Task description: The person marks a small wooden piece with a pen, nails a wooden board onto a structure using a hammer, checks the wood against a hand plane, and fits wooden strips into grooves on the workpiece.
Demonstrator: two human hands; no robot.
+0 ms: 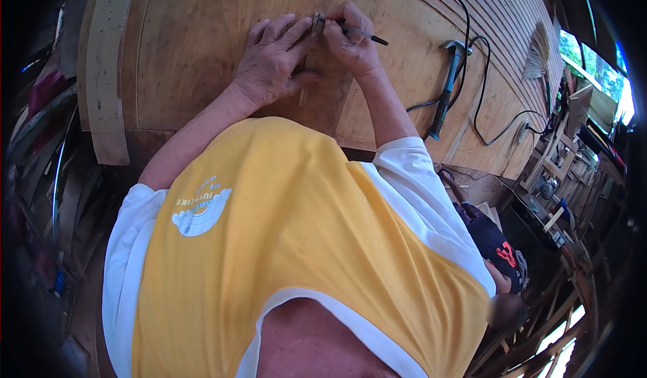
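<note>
My left hand (273,58) lies on the wooden panel (195,48), fingers stretched out and thumb apart. Its fingertips reach a small greyish piece (319,21) that is too small to name. Close beside it on the right, my right hand (352,38) pinches a slim pen (367,36), whose dark end points right. The pen's other end is at the small piece, and its tip is hard to make out. A narrow light wood strip (306,75) lies on the panel below the hands, partly hidden.
A claw hammer (448,81) lies to the right, with a black cable (480,108) looping beside it. A brush (538,53) sits on slatted wood. Long boards (104,61) line the left edge. At lower right is another person (495,243) among wood pieces.
</note>
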